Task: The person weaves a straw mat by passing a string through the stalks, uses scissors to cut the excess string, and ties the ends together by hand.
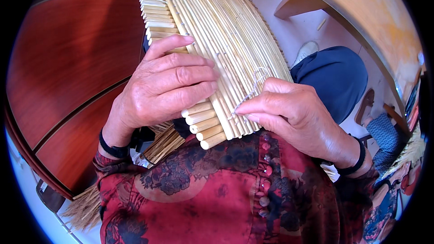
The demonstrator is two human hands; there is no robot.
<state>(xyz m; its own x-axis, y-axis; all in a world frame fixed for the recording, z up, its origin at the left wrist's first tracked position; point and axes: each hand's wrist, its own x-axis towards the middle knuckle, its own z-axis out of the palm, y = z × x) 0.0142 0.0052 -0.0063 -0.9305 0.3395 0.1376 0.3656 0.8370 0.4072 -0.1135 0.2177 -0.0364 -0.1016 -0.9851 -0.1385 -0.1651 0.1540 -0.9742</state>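
A mat of pale straw stalks (230,31), bound side by side, lies across my lap and runs away from me. Thicker cut stalk ends (205,124) stick out along its left and near edge. My left hand (167,81) rests on the mat's left part, fingers stretched and slightly apart, holding nothing. Near the mat's close right corner, the thumb and forefinger of my right hand (289,110) pinch a thin grey-white string (251,94). A loose loop of it lies over the stalks, and its end at the near stalks is partly hidden by my fingertips.
On the left stands a large reddish-brown wooden panel (77,54). A light wooden table (357,0) is at the upper right. Loose straw bundles (86,208) lie at the lower left. Another person's patterned trouser leg (384,135) shows at the far right.
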